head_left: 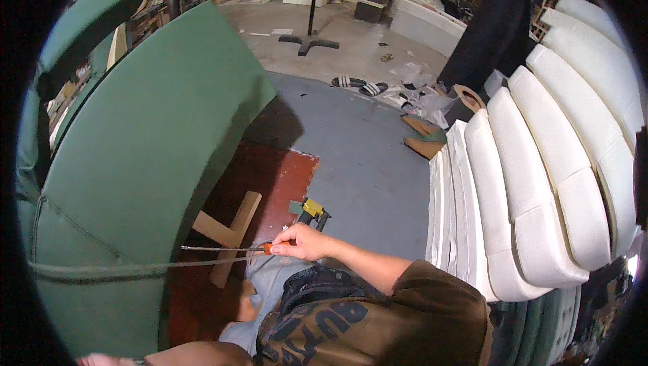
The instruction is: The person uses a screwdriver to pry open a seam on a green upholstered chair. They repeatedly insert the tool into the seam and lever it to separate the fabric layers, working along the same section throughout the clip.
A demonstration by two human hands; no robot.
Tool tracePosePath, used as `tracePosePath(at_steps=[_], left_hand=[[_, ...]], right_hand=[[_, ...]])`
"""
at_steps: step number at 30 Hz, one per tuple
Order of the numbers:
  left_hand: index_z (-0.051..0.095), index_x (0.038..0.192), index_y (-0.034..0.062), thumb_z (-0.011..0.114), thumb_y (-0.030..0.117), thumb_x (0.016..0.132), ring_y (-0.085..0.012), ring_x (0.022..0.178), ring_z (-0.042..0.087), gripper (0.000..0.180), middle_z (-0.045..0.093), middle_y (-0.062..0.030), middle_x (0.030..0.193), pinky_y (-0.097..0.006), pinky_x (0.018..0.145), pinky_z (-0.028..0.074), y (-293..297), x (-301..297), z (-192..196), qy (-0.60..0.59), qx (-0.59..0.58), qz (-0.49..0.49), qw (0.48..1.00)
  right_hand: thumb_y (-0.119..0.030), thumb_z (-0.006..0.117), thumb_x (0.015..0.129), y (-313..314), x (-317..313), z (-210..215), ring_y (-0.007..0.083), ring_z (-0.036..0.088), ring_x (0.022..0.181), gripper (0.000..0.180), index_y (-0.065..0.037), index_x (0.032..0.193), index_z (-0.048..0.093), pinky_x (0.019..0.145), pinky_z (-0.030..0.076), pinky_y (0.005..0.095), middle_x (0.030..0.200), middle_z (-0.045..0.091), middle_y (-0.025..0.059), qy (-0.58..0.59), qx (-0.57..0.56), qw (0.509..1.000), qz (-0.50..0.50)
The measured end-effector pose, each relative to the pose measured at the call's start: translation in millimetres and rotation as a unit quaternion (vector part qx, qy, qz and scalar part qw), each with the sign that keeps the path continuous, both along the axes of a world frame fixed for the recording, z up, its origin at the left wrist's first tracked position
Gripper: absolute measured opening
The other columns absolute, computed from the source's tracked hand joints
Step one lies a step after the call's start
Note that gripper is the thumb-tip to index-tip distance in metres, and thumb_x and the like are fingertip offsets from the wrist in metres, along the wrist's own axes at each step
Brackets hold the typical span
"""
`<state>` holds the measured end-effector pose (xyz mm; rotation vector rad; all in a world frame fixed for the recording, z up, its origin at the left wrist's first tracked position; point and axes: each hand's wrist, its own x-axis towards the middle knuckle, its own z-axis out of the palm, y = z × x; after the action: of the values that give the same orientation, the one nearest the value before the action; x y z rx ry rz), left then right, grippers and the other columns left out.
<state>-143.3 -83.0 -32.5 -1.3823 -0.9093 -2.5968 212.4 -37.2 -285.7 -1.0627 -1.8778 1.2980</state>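
My right hand is closed round the orange handle of a screwdriver, whose long metal shaft points left toward a green upholstered panel. The panel stands on its edge at my left and curves up and away. A grey cord runs across its lower part to beside the screwdriver handle. At the bottom left edge shows a sliver of my left hand, close to the panel's lower end; its fingers are cut off by the picture's rim. Just beyond my right hand lies a yellow and black staple gun.
Joined wooden battens stand by my legs over a reddish board. White padded cushions are stacked on the right. Ahead are wooden wedge pieces, striped slippers, plastic wrap and a fan stand.
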Motion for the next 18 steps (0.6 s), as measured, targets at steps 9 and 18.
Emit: tracePosePath(at_steps=[9, 18], left_hand=[[0.061, 0.154, 0.0012, 0.082, 0.016, 0.096, -0.0407, 0.152, 0.053, 0.064, 0.055, -0.0231, 0.164, -0.049, 0.126, 0.042, 68, 151, -95, 0.406, -0.254, -0.157, 0.864], [0.046, 0.158, -0.0097, 0.071, 0.015, 0.098, -0.0436, 0.151, 0.046, 0.07, 0.051, -0.029, 0.155, -0.053, 0.128, 0.034, 58, 10, -200, 0.218, -0.439, 0.389, 0.78]], right_hand=[[-0.046, 0.064, 0.113, -7, -17, -25, 0.014, 0.067, 0.072, 0.042, -0.006, 0.12, 0.075, 0.068, 0.054, 0.0349, 0.08, 0.071, 0.0026, 0.048, -0.096, 0.989, -0.105], [-0.015, 0.076, 0.105, 5, -22, 37, 0.0116, 0.069, 0.09, 0.02, -0.004, 0.121, 0.068, 0.08, 0.059, 0.031, 0.104, 0.075, 0.0034, 0.094, -0.009, 0.989, -0.111]])
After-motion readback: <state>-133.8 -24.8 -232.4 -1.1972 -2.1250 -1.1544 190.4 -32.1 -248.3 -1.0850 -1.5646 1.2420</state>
